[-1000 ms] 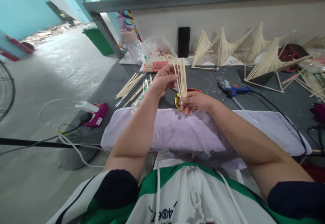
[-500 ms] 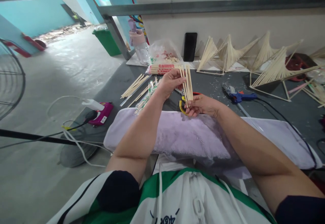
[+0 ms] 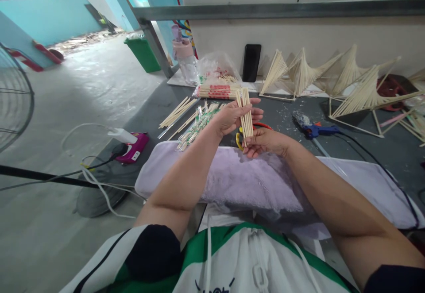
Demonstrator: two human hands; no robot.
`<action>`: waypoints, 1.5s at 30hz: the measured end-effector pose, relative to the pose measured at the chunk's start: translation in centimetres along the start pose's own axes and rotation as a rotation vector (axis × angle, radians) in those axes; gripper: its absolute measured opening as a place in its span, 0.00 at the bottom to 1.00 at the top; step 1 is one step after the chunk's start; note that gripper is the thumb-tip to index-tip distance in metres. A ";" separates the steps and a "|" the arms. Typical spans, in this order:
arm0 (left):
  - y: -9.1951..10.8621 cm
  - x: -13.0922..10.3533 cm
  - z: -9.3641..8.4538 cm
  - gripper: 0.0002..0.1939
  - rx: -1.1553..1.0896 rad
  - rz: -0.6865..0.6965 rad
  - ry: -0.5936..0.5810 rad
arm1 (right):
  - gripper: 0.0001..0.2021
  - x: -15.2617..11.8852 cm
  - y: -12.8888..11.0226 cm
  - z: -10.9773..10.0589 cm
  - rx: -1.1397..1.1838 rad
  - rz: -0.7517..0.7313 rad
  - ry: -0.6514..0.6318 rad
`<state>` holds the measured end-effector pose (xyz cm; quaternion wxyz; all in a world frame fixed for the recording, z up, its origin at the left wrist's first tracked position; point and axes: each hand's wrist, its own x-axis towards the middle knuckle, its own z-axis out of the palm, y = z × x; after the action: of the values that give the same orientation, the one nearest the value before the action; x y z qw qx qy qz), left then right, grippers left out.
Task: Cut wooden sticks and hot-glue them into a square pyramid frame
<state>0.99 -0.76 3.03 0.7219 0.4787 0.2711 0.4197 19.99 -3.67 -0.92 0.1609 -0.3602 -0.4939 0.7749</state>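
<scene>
Several pale wooden sticks point(image 3: 246, 118) stand side by side in a flat bundle between my hands, above the lilac cloth point(image 3: 249, 178). My left hand point(image 3: 234, 117) holds them at mid-length, its thumb across the front and its other fingers behind and past the right side. The lower ends are pinched by the thumb and fingers of my right hand point(image 3: 260, 142). Behind the right hand, scissors point(image 3: 239, 139) with yellow and red handles are partly hidden. Wrapped sticks point(image 3: 199, 127) and loose sticks point(image 3: 177, 112) lie left of my hands.
Stick frames point(image 3: 303, 78) stand at the back right, beside a black phone point(image 3: 251, 63). A blue glue gun point(image 3: 320, 130) with a cord lies to the right. A bottle point(image 3: 185, 60) and red-banded stick packs point(image 3: 219, 91) are behind. A purple power adapter point(image 3: 136, 148) sits left.
My left hand has moved right and slightly down across the sticks, with its fingers now showing beyond them. More of the green-and-white wrapped sticks is uncovered. The view has shifted slightly.
</scene>
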 end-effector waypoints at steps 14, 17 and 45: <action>0.9 0.2 0.2 0.06 -0.124 -0.001 0.213 | 0.13 -0.6 -0.4 1.0 -0.144 -0.115 0.140; 0.9 0.4 -0.1 0.07 -0.123 0.003 0.219 | 0.10 -0.1 -0.1 1.4 -0.183 -0.131 0.201; 1.5 -0.2 -0.3 0.05 -0.034 -0.024 0.142 | 0.14 -0.1 -0.2 1.4 -0.240 -0.178 0.127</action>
<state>0.19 -0.50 4.28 0.7139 0.4323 0.3202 0.4483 19.08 -4.55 -0.33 0.2155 -0.3801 -0.6017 0.6685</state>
